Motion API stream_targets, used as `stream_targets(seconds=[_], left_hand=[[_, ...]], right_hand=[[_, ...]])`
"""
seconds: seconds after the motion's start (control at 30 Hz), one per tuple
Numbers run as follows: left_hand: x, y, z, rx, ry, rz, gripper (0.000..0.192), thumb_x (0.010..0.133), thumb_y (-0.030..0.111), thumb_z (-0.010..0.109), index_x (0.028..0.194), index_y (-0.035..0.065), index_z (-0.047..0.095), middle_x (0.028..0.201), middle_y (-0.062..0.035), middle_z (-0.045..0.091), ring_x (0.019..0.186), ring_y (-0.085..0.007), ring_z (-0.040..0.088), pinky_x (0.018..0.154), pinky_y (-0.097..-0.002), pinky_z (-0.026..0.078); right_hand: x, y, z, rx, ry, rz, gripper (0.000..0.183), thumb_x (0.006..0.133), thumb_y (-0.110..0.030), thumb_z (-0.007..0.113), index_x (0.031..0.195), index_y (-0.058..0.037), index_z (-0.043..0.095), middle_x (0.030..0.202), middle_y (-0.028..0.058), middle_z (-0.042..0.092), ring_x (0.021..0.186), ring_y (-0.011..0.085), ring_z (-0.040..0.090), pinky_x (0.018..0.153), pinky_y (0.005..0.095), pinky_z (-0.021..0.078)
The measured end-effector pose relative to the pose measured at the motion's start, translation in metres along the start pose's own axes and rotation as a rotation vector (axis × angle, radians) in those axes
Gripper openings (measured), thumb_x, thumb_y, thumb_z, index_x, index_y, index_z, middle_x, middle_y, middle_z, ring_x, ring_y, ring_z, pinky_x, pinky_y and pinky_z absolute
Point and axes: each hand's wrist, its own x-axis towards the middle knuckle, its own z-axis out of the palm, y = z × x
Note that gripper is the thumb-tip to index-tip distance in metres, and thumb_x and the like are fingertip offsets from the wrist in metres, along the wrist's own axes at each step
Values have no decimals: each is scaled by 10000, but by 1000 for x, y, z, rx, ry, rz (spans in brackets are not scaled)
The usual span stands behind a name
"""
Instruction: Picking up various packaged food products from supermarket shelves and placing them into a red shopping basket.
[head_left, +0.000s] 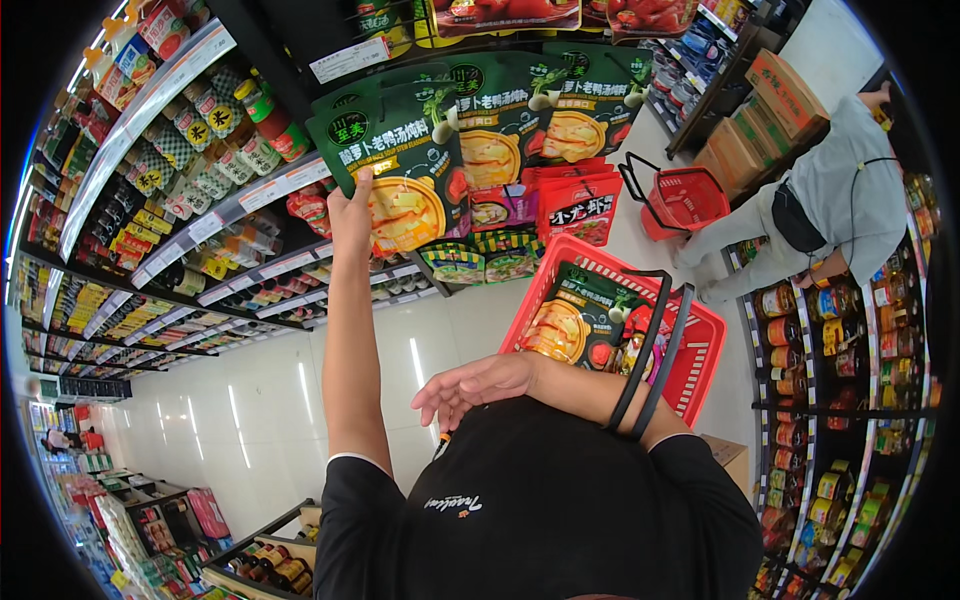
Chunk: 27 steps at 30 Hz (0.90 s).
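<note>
My left hand (352, 214) grips a dark green packet of soup seasoning (405, 199) by its left edge. The packet is upright, in front of similar green packets (491, 135) hanging on the rack. A red plastic shopping basket (701, 360) hangs by its dark handles over my right forearm. Inside the basket lie a matching green packet (562, 319) and some red and purple packets (641, 337). My right hand (472, 382) is held before my body, its fingers loosely apart. Below them is a small orange-and-black item (444, 439); whether they touch it is unclear.
Shelves of bottles and jars (202, 120) run along the left; more jars (784, 330) line the right. Red packets (577, 206) hang below the green ones. At the upper right a person in grey (832, 180) is beside another red basket (686, 199) and cardboard boxes (787, 94).
</note>
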Motion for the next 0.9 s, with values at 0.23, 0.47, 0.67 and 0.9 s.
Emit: stream_targets(seconds=[0.23, 0.47, 0.67, 0.9], left_hand=[[23, -26, 7, 182, 137, 129, 380, 1017, 303, 677, 1100, -67, 708, 1007, -59, 721, 900, -96, 593, 831, -278, 483], [-41, -54, 54, 279, 315, 461, 578, 993, 147, 647, 1438, -82, 359, 1375, -217, 489, 1304, -282, 473, 1102, -406, 363], [-145, -91, 130, 568, -176, 668, 464, 879, 89, 678, 1306, -35, 547, 1326, -223, 575, 1234, -411, 521, 1081, -499, 369], [-234, -158, 199, 505, -736, -43, 645, 844, 272, 759, 1369, -3, 503, 1302, -250, 583, 1258, -446, 521, 1073, -516, 397]], right_hand=[[-2, -1, -4, -12, 39, 1, 817, 1015, -589, 523, 1565, -17, 331, 1427, 116, 534, 1217, 215, 586, 1046, 367, 442], [-6, -8, -15, -40, 2, -2, 763, 1024, -550, 532, 1543, -12, 376, 1428, 116, 538, 1208, 207, 585, 1030, 355, 455], [-1, -19, -5, -46, -86, -56, 772, 1034, -537, 525, 1531, 32, 371, 1433, 141, 537, 1219, 216, 578, 1038, 355, 449], [1, -19, -4, -14, -97, -70, 764, 1032, -524, 540, 1522, 39, 378, 1429, 140, 546, 1214, 203, 580, 1033, 344, 444]])
